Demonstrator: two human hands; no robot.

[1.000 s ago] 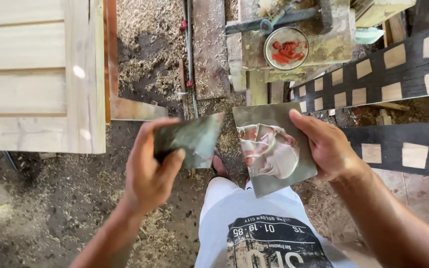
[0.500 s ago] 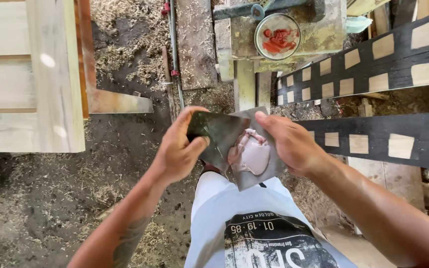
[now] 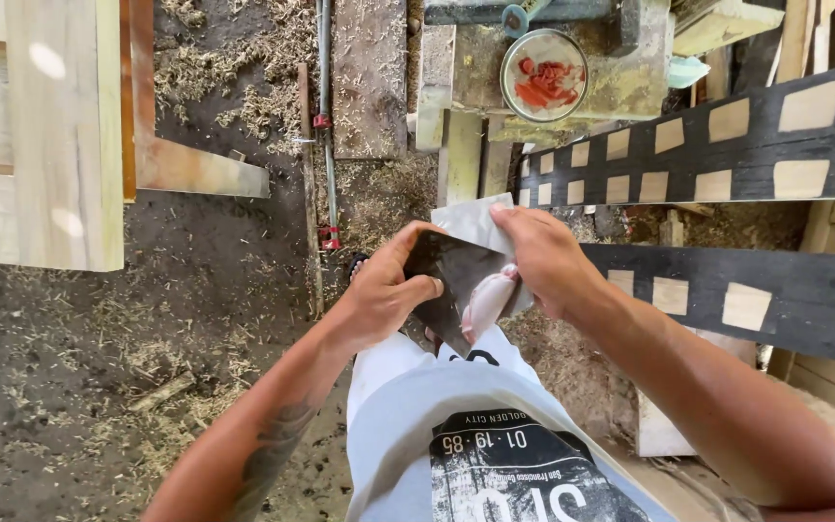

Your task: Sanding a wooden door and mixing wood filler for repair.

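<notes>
At the far left a pale wooden panel of boards (image 3: 31,135) lies over the dirt, with an orange-edged plank (image 3: 195,169) jutting from under it. Right of that, the sawdust-strewn earth floor (image 3: 99,387) gives the widest room for the elbows to swing.

The left hand (image 3: 384,295) pinches the dark, stiff edge of a worn grey sheet of sandpaper (image 3: 456,275), thumb on top and fingers curled beneath. The sheet is held in the air in front of the person's waist, folded over on itself, its pale back showing at the top and a pinkish worn patch at the crease. The right hand (image 3: 543,256) presses down on the sheet's right half, fingertips clamped along the upper edge.

To fold it cleanly, it seems best to line up the two edges before pressing the crease, keeping both thumbs flat.

Further right, black boards with pale square inlays (image 3: 727,145) run close by the right forearm, so room there is tight. Above, a round tin lid holding red scraps (image 3: 544,75) sits on a grimy bench (image 3: 630,77), well apart.
</notes>
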